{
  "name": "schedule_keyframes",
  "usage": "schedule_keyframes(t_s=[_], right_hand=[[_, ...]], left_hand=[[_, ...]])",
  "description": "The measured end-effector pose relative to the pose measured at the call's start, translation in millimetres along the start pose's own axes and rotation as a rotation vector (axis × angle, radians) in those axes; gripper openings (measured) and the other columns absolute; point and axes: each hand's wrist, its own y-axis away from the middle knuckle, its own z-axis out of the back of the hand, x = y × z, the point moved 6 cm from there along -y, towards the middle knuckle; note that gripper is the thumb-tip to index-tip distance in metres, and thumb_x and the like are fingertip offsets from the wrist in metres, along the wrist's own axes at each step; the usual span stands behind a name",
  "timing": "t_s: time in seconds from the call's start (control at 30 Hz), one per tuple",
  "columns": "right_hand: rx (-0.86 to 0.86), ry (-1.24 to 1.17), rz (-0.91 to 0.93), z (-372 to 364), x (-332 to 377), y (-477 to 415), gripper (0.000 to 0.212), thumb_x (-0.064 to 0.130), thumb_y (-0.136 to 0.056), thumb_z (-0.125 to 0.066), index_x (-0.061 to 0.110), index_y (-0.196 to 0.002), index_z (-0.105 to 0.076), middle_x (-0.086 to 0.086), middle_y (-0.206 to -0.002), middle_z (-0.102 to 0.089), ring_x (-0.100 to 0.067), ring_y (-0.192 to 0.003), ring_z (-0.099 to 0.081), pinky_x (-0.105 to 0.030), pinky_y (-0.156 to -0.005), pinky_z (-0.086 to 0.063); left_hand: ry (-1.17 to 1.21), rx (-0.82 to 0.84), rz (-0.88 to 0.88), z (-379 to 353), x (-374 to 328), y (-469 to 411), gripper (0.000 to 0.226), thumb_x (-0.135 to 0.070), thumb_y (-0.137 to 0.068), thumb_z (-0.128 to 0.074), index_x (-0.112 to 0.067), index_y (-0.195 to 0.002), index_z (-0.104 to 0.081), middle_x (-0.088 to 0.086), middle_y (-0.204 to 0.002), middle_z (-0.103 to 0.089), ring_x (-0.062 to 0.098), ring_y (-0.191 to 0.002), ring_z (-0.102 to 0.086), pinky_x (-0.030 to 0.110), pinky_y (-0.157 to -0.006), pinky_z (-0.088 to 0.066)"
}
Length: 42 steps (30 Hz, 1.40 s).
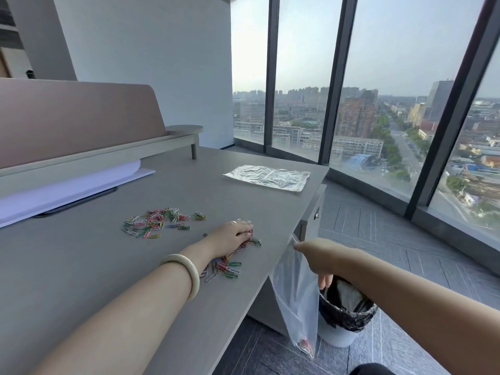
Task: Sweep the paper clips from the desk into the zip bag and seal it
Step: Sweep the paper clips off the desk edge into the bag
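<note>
A clear zip bag (pixel 295 301) hangs off the edge of the bench (pixel 81 280). The fingers of the right hand (pixel 315 257) pinch its top rim, and a few clips show in its bottom corner. How wide the mouth gapes cannot be told. A lined waste bin (pixel 343 315) stands on the floor behind it.

On the bench the left hand (pixel 230 235), with a pale bangle (pixel 186 272) at the wrist, lies palm down over a drift of coloured paper clips (pixel 224 267). Its fingers are spread flat and grasp nothing.

The clips look light, hard and slick. They should slide readily under a flat palm but scatter if pushed fast. The bag is thin and limp, so it is best held at the zip strip with its mouth tight under the bench edge.

By count there are two hands and one bin. The loose clips lie in two groups: one under the left hand, and a second scatter (pixel 157 221) farther back. Each holds too many to number. A second clear bag (pixel 267 177) lies flat near the far corner.
</note>
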Motion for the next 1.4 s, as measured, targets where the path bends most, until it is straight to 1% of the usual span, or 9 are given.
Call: schedule_keyframes(t_s=[0.17, 0.3, 0.43, 0.53, 0.77, 0.93, 1.07, 1.23, 1.4], right_hand=[[0.127, -0.356, 0.003, -18.3, 8.5, -3.8, 0.053, 0.003, -0.101, -0.016, 0.008, -0.151, -0.003, -0.03, -0.14, -0.044, -0.036, -0.118, -0.058, -0.032, -0.098, -0.046], [0.159, -0.447, 0.059, -13.8, 17.1, -0.2, 0.055, -0.004, -0.097, -0.027, 0.013, -0.149, -0.023, -0.005, -0.146, -0.044, -0.015, -0.117, -0.06, -0.02, -0.061, -0.05], [0.147, -0.549, 0.074, -12.8, 17.6, -4.3, 0.058, -0.006, -0.096, -0.019, 0.005, -0.151, -0.003, -0.027, -0.151, -0.026, -0.009, -0.035, -0.062, -0.014, -0.032, -0.045], [0.128, -0.531, 0.132, -14.0, 18.1, -2.8, 0.059, -0.009, -0.095, -0.026, 0.006, -0.15, -0.014, -0.032, -0.15, -0.023, -0.008, -0.031, -0.059, -0.016, -0.034, -0.047], [0.084, -0.416, 0.226, -14.0, 15.7, 0.0, 0.077, -0.019, -0.088, -0.023, 0.02, -0.152, -0.007, -0.031, -0.154, -0.009, -0.018, -0.05, -0.068, -0.021, -0.04, -0.051], [0.128, -0.399, 0.226, -12.9, 9.2, -2.6, 0.057, -0.01, -0.091, -0.034, 0.009, -0.145, -0.032, -0.032, -0.14, -0.042, -0.01, -0.044, -0.062, -0.019, -0.038, -0.051], [0.094, -0.381, 0.216, -6.2, 3.3, 6.3, 0.043, 0.009, -0.094, -0.048, 0.006, -0.137, -0.046, -0.018, -0.108, -0.066, -0.016, -0.065, -0.07, -0.017, -0.053, -0.053], [0.134, -0.442, 0.249, -6.1, 7.4, 13.3, 0.065, -0.013, -0.094, -0.028, 0.011, -0.152, -0.009, -0.028, -0.155, -0.009, -0.035, -0.075, -0.072, -0.018, -0.041, -0.052], [0.177, -0.511, 0.255, -8.9, 9.7, 15.1, 0.064, -0.011, -0.096, -0.024, 0.014, -0.152, -0.006, -0.033, -0.153, -0.007, -0.024, -0.061, -0.073, -0.022, -0.046, -0.053]], left_hand=[[0.013, -0.003, -0.063, -1.8, -4.7, 8.5, 0.037, -0.016, -0.095, -0.046, -0.012, -0.131, -0.051, 0.002, -0.148, -0.041, 0.014, -0.142, -0.027, 0.021, -0.113, -0.016], [0.027, -0.007, -0.119, -5.8, -14.9, 17.3, 0.034, -0.012, -0.093, -0.05, -0.011, -0.126, -0.056, 0.001, -0.143, -0.047, 0.011, -0.138, -0.034, 0.012, -0.107, -0.016], [0.041, 0.005, -0.161, -9.8, -25.8, 24.5, 0.032, -0.012, -0.09, -0.055, -0.014, -0.121, -0.061, -0.001, -0.136, -0.054, 0.008, -0.133, -0.04, 0.007, -0.104, -0.021], [0.051, 0.013, -0.208, -9.9, -39.1, 31.6, 0.03, -0.011, -0.088, -0.058, -0.013, -0.118, -0.064, -0.002, -0.132, -0.059, 0.004, -0.126, -0.045, -0.008, -0.093, -0.022], [0.021, 0.033, -0.263, -10.4, -57.1, 46.7, 0.033, -0.012, -0.085, -0.063, -0.022, -0.116, -0.065, -0.005, -0.127, -0.063, 0.002, -0.118, -0.053, 0.009, -0.1, -0.035], [0.068, 0.057, -0.283, -16.8, -73.8, 50.8, 0.039, -0.008, -0.081, -0.066, -0.019, -0.119, -0.063, -0.003, -0.128, -0.062, 0.006, -0.118, -0.054, 0.021, -0.103, -0.039], [0.145, 0.037, -0.247, -3.3, -76.2, 51.8, 0.046, -0.004, -0.08, -0.065, -0.021, -0.122, -0.06, -0.006, -0.134, -0.055, 0.002, -0.119, -0.05, 0.018, -0.105, -0.039], [-0.09, 0.06, -0.174, 16.1, -53.0, 65.3, 0.051, -0.027, -0.087, -0.061, -0.023, -0.135, -0.046, -0.006, -0.149, -0.036, 0.006, -0.135, -0.034, 0.014, -0.105, -0.024], [-0.422, 0.262, -0.021, -22.0, -25.8, 85.4, 0.062, -0.048, -0.096, -0.024, -0.025, -0.148, 0.001, -0.002, -0.158, 0.011, 0.019, -0.145, 0.015, 0.037, -0.119, 0.006]])
